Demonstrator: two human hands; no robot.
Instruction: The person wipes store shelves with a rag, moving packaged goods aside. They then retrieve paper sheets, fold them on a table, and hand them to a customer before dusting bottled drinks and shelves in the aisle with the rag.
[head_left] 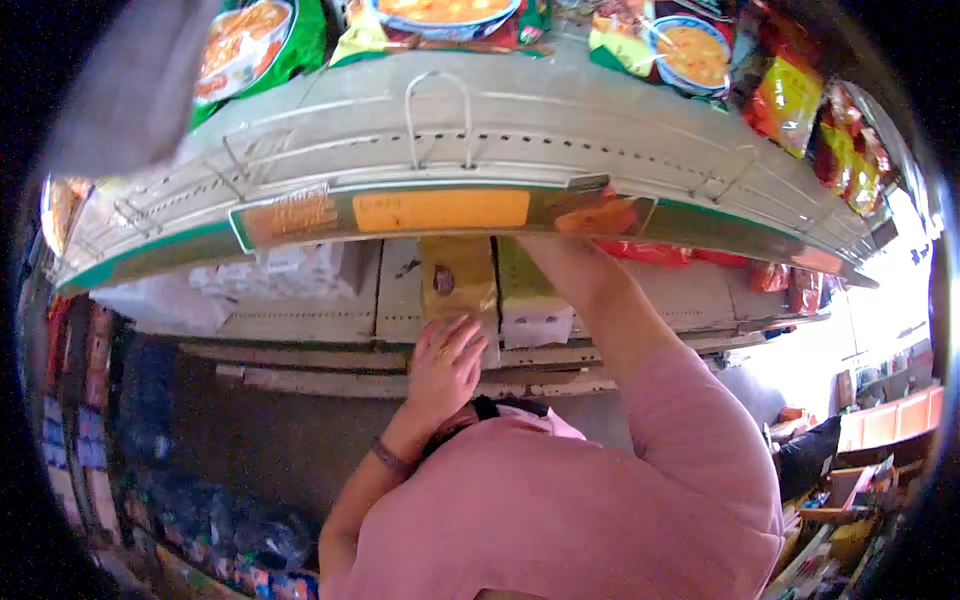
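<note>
On the lower shelf, my left hand [450, 362] rests with its fingers slightly apart on the near end of a yellow-brown pack [458, 280]. Right beside that pack lies a green and white pack [532, 310]. My right arm reaches in under the upper shelf's front edge, above the green and white pack. The right hand itself is hidden behind that edge, so its fingers and anything in them cannot be seen.
The upper shelf [500, 120] has wire dividers, an orange label [441, 210] and several food packets along its back. White wrapped packs [290, 272] lie on the lower shelf at left, red packets [655, 254] at right. Boxes and goods stand at the lower right.
</note>
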